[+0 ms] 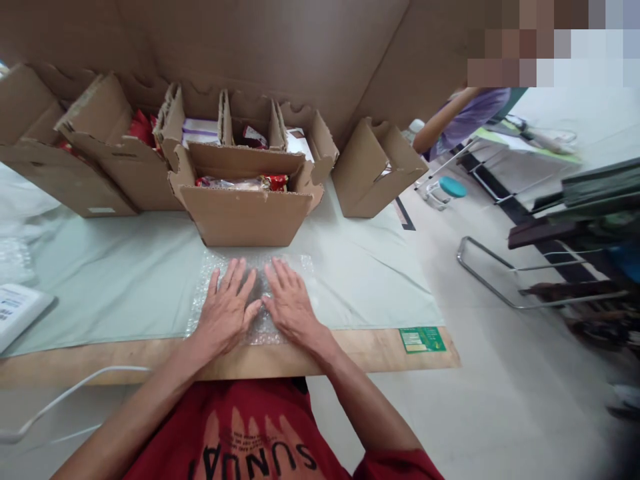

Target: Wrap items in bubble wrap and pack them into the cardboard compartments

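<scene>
A sheet of clear bubble wrap (197, 310) lies on the pale green cloth, close to the table's front edge. My left hand (227, 307) rests flat on it with the fingers spread. Beside it, my right hand (290, 303) also lies flat on the wrap, fingers stretched forward and fairly close together. The two thumbs point toward each other near the middle. Just beyond my fingertips stands a cardboard box (245, 217) with red and clear packets inside.
Several open cardboard boxes (115, 150) line the back, another box (373, 173) at right. A white device (20, 313) and more bubble wrap (15, 257) sit left. A green card (423, 339) lies on the wooden edge. A person's arm (443, 123), a teal stool (451, 187) and metal frames are right.
</scene>
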`<act>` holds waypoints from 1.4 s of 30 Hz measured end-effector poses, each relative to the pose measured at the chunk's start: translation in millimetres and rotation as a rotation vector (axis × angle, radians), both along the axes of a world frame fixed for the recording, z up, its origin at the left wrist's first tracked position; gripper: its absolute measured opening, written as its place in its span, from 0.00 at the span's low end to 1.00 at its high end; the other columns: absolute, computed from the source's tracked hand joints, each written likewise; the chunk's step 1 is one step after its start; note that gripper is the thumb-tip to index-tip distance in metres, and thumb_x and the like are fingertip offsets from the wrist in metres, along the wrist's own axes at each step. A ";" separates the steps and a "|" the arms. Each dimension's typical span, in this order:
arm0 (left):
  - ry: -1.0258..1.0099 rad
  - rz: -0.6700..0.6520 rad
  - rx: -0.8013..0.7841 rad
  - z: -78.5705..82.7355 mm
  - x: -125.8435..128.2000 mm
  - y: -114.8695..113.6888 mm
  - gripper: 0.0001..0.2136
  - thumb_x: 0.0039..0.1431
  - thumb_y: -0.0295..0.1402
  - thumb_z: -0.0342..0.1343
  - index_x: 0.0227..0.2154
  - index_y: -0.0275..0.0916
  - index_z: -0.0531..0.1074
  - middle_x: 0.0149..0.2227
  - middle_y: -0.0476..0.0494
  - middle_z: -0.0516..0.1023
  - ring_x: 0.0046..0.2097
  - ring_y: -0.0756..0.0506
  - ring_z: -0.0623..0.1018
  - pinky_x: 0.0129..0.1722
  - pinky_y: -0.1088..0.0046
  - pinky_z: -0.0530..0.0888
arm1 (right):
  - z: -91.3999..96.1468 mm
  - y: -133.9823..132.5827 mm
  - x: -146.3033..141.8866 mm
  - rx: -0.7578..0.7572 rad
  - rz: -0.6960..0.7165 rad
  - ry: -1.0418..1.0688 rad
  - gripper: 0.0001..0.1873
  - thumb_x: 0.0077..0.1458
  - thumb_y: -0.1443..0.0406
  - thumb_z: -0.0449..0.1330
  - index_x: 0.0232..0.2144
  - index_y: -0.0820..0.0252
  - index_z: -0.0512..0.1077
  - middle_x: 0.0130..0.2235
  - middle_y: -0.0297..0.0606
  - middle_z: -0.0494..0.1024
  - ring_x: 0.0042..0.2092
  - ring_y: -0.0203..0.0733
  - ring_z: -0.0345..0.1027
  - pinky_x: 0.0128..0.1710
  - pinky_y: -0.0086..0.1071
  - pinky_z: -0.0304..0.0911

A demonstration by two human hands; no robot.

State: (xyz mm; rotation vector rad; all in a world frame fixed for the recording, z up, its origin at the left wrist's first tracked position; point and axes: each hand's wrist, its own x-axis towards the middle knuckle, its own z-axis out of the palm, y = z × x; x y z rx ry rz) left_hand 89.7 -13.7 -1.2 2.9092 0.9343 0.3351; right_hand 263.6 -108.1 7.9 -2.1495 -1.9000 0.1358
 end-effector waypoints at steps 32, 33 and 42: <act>0.005 0.086 -0.100 -7.4 -61.2 2.6 0.29 0.69 0.47 0.44 0.66 0.34 0.65 0.73 0.26 0.57 0.74 0.30 0.55 0.70 0.43 0.52 | 1.1 -112.2 67.7 -0.017 -0.085 0.002 0.29 0.63 0.71 0.52 0.65 0.59 0.66 0.69 0.48 0.66 0.70 0.51 0.58 0.63 0.49 0.60; 0.011 0.017 -0.121 -7.2 -61.0 -1.2 0.29 0.69 0.48 0.46 0.66 0.36 0.66 0.72 0.29 0.58 0.74 0.31 0.55 0.70 0.44 0.52 | 4.6 -117.7 66.5 -0.033 -0.033 0.009 0.31 0.61 0.73 0.52 0.65 0.58 0.67 0.69 0.48 0.66 0.70 0.50 0.57 0.63 0.48 0.61; 0.066 -0.118 -0.171 -5.8 -64.8 -7.2 0.37 0.58 0.55 0.57 0.66 0.39 0.65 0.71 0.28 0.60 0.72 0.28 0.58 0.69 0.39 0.51 | -3.4 -88.1 40.0 0.082 0.048 0.237 0.15 0.63 0.72 0.57 0.44 0.55 0.81 0.57 0.45 0.80 0.63 0.51 0.70 0.58 0.50 0.66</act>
